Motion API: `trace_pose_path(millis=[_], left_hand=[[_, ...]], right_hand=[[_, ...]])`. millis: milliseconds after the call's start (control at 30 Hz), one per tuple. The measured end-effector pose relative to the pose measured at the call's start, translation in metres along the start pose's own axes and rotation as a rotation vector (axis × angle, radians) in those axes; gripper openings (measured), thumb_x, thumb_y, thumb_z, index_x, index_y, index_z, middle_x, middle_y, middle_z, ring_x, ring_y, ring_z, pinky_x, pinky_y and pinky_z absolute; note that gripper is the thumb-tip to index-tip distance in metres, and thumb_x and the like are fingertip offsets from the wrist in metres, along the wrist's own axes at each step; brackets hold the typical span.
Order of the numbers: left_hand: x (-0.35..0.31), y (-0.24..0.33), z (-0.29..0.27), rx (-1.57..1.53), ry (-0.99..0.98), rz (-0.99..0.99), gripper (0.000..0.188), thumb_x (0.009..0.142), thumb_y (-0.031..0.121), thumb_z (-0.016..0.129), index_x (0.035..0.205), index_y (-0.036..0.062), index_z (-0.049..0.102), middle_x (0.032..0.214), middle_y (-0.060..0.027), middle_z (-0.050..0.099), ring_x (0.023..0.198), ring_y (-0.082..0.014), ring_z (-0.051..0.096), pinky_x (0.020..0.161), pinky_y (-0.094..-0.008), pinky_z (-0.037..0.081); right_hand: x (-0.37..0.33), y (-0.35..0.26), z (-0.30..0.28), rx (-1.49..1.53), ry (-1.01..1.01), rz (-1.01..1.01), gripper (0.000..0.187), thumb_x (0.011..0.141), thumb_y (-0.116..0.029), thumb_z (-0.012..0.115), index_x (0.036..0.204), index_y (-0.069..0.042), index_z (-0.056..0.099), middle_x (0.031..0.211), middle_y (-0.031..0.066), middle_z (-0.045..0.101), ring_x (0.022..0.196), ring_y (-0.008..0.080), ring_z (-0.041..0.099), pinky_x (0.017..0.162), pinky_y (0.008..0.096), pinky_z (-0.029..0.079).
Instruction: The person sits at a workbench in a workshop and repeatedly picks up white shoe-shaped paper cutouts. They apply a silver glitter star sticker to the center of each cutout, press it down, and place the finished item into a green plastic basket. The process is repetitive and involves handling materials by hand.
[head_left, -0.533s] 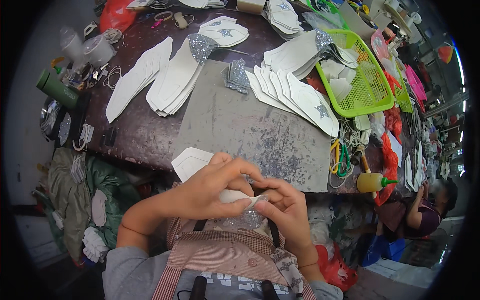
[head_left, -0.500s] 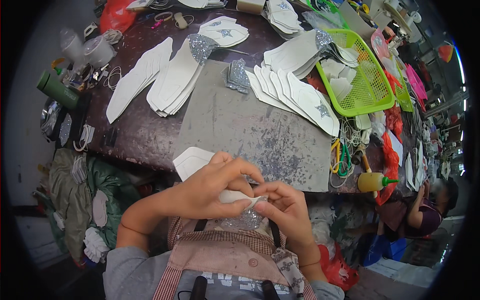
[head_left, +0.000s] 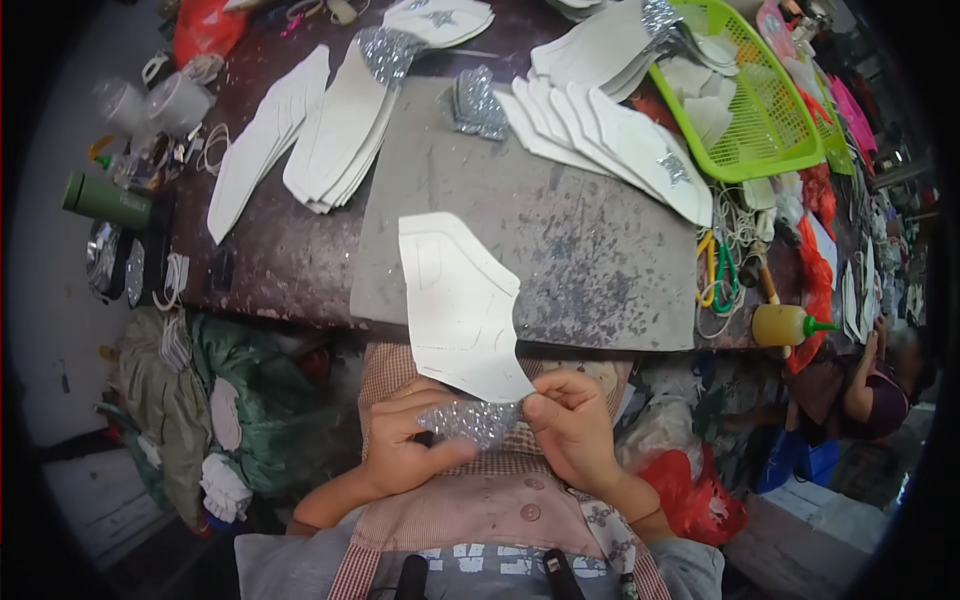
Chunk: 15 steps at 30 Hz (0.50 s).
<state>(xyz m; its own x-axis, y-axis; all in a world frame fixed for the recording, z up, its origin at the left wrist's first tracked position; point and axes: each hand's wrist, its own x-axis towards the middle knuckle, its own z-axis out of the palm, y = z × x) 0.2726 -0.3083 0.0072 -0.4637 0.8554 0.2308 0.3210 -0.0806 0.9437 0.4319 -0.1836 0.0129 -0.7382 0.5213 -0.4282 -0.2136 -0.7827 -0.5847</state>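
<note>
White panel (head_left: 460, 310) pinched between right fingers (head_left: 564, 384).

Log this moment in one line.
left hand: at silver glitter piece | right hand: pinching lower corner of white panel | grey board: partly hidden by panel

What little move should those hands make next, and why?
Probably the left hand should steady the silvery glitter piece along the lower edge of the white panel: the right hand pinches the corner where the two meet, while the left, slightly blurred, is at the glitter piece's other end.
</note>
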Motion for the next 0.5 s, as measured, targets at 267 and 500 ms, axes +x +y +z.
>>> trace_pose_path(millis=[267, 500], left_hand=[[0.000, 0.015, -0.021, -0.112, -0.167, -0.142, 0.009, 0.072, 0.005, 0.077, 0.076, -0.0015, 0.071, 0.070, -0.0083, 0.069, 0.067, -0.0178, 0.066, 0.069, -0.0301, 0.045], [0.002, 0.016, -0.023, -0.072, -0.126, -0.184, 0.009, 0.074, 0.007, 0.075, 0.076, -0.0009, 0.071, 0.065, -0.0090, 0.066, 0.059, -0.0160, 0.062, 0.066, -0.0292, 0.043]], right_hand=[[0.007, -0.024, 0.003, -0.699, -0.261, 0.011, 0.022, 0.078, -0.002, 0.074, 0.098, 0.005, 0.067, 0.095, 0.0083, 0.064, 0.082, 0.0112, 0.058, 0.073, 0.0241, 0.046], [0.017, -0.032, 0.008, -0.838, -0.282, 0.125, 0.015, 0.080, -0.009, 0.075, 0.089, 0.002, 0.071, 0.076, 0.0033, 0.066, 0.073, 0.0073, 0.058, 0.064, 0.0210, 0.044]])
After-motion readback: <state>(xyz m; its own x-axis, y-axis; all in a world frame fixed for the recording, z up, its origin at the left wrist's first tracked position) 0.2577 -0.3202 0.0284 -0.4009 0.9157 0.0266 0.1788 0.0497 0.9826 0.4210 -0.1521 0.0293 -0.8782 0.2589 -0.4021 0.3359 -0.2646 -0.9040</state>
